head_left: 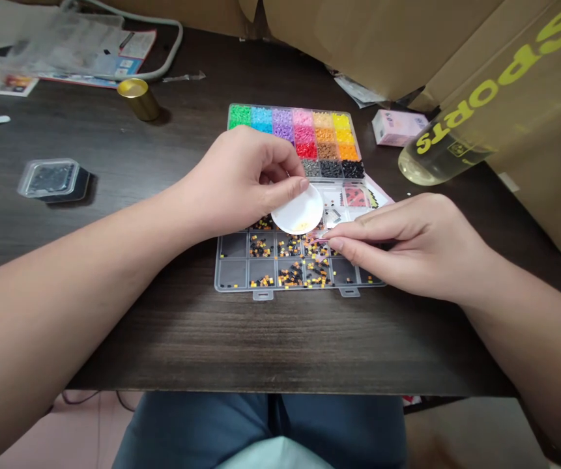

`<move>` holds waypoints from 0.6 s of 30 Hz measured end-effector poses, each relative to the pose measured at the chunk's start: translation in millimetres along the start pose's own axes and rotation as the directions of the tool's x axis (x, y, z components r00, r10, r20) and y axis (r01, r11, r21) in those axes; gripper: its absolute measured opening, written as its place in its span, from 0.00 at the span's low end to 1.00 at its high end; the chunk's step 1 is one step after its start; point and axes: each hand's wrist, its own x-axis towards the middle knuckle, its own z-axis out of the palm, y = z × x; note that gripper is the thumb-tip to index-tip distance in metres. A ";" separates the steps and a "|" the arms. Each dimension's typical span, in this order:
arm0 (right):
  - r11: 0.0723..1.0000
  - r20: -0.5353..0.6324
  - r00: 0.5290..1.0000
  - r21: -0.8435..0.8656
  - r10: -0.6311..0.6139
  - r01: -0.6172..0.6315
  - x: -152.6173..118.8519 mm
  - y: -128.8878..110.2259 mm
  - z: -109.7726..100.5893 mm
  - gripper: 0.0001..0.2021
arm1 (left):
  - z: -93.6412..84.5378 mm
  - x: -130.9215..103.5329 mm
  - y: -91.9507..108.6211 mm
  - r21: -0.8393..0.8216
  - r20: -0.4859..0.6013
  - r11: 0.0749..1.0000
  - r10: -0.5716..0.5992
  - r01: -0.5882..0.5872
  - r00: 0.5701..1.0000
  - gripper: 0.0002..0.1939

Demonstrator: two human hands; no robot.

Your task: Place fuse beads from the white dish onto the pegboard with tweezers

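Note:
My left hand (pixel 248 179) pinches the rim of a small round white dish (pixel 296 210), tilted, with a few yellow beads (pixel 302 226) near its lower edge. My right hand (pixel 414 247) is closed in a pinch on a thin pinkish tool that looks like tweezers (pixel 320 239); its tip is by the dish's lower right edge. Below both hands lies the open clear lid (pixel 234 287) of a bead box, its compartments holding scattered black, orange and yellow beads (pixel 290 273). Behind it, the box (pixel 356 133) holds beads sorted by colour, partly covered by my left hand.
A gold cylinder (pixel 139 101) and a lidded clear tub (pixel 54 179) stand at the left. At the right are a pink and white box (pixel 397 127) and a tilted-looking bottle (pixel 475 124) with yellow lettering. Cardboard (pixel 358 45) walls the back; plastic bags (pixel 65 45) lie back left.

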 end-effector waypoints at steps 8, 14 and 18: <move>0.999 0.002 1.000 -0.028 -0.021 0.021 0.6 -0.8 -1.7 0.12 | 0.8 0.6 -2.5 0.009 -0.022 1.000 0.022 -0.022 1.000 0.10; 0.999 -0.011 1.000 -0.047 -0.001 0.001 -0.9 -0.3 -3.9 0.11 | 0.4 -0.1 -1.1 0.012 -0.006 1.000 0.004 -0.004 1.000 0.11; 0.999 0.010 1.000 -0.034 -0.009 0.009 -1.1 0.6 -5.7 0.10 | 0.1 -0.7 0.2 0.030 -0.015 1.000 0.003 -0.003 1.000 0.11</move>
